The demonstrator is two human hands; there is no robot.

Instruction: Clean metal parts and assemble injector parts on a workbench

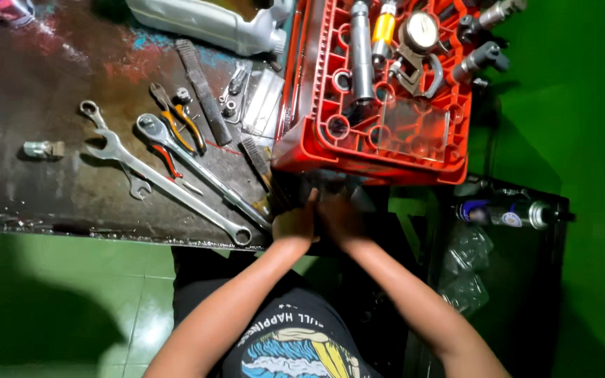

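While the head camera is looking straight down, the scene is lying out like this:

Hands: the left hand (294, 222) and right hand (341, 218) are meeting side by side in the shadow under the near edge of the red crate (393, 157); whether the fingers are curling round anything cannot be told, as it is too dark there.
Crate: it is sitting at the desk's right end, holding a grey cylinder (361, 49), a yellow-bodied tool (384, 28) and a round dial gauge (421, 29).
Desk: the desk (29, 77) is showing a dark, stained, scuffed top with paint smears.
Tools: a long combination wrench (169, 183), a ratchet handle (197, 168), orange-handled pliers (180, 122) and a flat file (203, 91) are lying left of the crate.
Room: green floor tiles (71, 301) are spreading below; a green wall (582, 105) is rising at right.
Bin: a black container (512, 238) beside the person is holding a spray can (505, 213).
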